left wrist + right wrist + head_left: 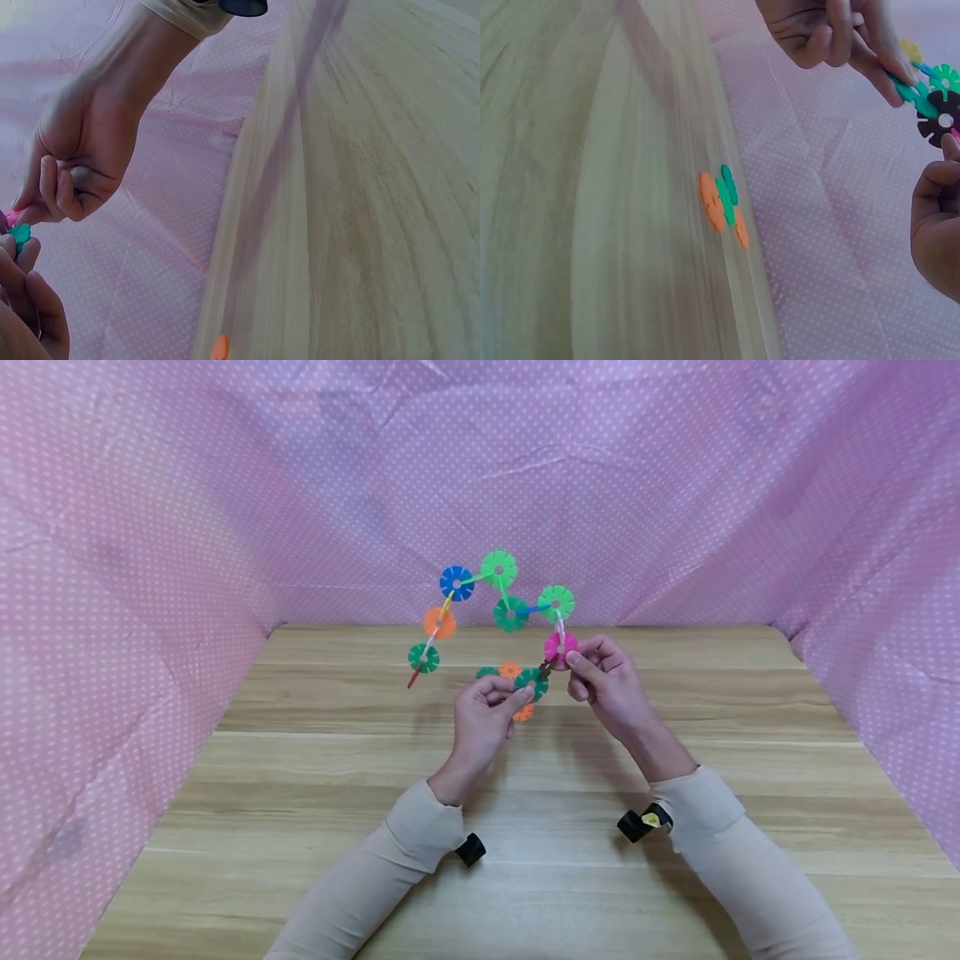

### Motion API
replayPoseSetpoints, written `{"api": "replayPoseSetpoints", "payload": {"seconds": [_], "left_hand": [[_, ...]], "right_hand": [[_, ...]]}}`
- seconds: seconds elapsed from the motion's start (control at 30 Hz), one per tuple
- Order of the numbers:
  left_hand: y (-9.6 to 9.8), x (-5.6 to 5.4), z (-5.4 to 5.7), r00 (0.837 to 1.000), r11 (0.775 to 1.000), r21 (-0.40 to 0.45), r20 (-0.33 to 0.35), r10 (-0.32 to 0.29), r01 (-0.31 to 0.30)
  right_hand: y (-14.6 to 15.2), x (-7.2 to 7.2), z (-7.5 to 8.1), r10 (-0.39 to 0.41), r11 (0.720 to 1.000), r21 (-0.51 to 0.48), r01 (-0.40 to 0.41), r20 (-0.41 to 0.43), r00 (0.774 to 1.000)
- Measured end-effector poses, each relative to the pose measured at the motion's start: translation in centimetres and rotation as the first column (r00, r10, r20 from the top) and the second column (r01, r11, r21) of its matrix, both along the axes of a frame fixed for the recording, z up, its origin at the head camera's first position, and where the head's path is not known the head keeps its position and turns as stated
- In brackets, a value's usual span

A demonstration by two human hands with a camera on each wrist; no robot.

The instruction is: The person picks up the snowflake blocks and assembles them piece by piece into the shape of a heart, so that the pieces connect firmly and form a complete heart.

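My left hand (483, 722) pinches a dark green snowflake disc (538, 684) between thumb and fingers. With thumb and fingertips, my right hand (617, 689) grips a pink snowflake disc (555, 646). Between them a dark brown disc (929, 133) meets the green one edge to edge, slot side in. From the pink disc a chain of interlocked plastic discs arches up and left above the table. It runs through light green (564, 602), blue (448, 582) and orange (446, 626) discs to a red disc (413, 678), seen edge-on at its far end.
Loose orange discs (709, 199) and green discs (730, 184) lie on the wooden table (337, 793), near its far edge, partly behind my left hand in the head view. Pink dotted cloth (390, 468) hangs behind and on both sides.
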State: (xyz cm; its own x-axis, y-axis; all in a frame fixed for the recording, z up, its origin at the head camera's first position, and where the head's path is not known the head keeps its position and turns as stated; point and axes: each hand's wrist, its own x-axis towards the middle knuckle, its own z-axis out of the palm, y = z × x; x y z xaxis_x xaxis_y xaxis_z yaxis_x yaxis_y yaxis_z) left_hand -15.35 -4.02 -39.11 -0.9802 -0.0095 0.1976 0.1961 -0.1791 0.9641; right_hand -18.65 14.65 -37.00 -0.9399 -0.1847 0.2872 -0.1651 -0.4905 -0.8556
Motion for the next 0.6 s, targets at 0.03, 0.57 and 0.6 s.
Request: {"api": "replayPoseSetpoints", "payload": {"seconds": [0.03, 0.57, 0.6], "left_hand": [[0.03, -0.01, 0.0, 1.0, 1.0, 0.0, 0.0, 0.004, -0.004], [-0.21, -0.7, -0.63, 0.998, 0.998, -0.005, 0.044, -0.055, 0.056], [-0.33, -0.76, -0.73, 0.997, 0.998, -0.01, 0.039, -0.069, 0.069]], "right_hand": [[-0.04, 0.02, -0.03, 0.001, 1.0, -0.001, -0.001, -0.001, 1.0], [0.15, 0.09, -0.44, -0.022, 0.998, 0.056, 0.02, 0.042, 0.999], [0.11, 0.09, -0.42, -0.027, 0.998, 0.06, 0.024, 0.043, 0.999]]}}
